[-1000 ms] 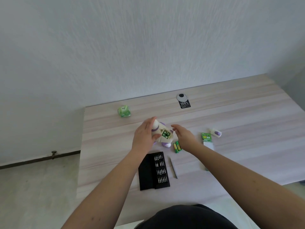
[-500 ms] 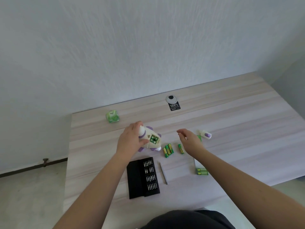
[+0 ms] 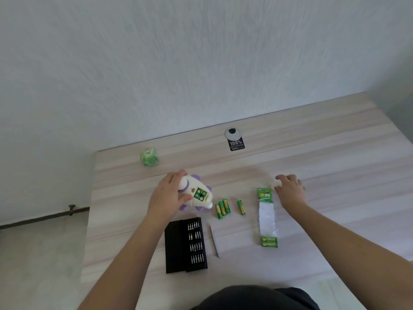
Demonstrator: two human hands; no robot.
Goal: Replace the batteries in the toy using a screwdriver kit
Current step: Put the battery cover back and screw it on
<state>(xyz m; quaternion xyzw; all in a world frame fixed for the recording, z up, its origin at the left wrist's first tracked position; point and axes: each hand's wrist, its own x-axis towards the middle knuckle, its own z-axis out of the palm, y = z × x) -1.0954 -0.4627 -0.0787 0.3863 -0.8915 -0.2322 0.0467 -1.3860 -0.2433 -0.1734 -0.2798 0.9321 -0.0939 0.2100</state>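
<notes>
Your left hand [image 3: 167, 194] grips the toy [image 3: 196, 194] at centre frame, its battery bay open upward, while your right hand [image 3: 289, 189] curls over something small and white at centre right, so tilting the toy could spill the batteries [image 3: 200, 194] onto the worktop [image 3: 335, 220].

right hand [image 3: 290, 190] moved from beside loose batteries [image 3: 222, 208] to small white piece [image 3: 273, 186]

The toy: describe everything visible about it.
The toy is cream plastic with purple trim and purple feet, lying on the wooden table with its underside facing up. Its battery compartment is uncovered, showing four green-ended batteries. The left hand grips its rounded far end; the right hand is apart from it.
</notes>
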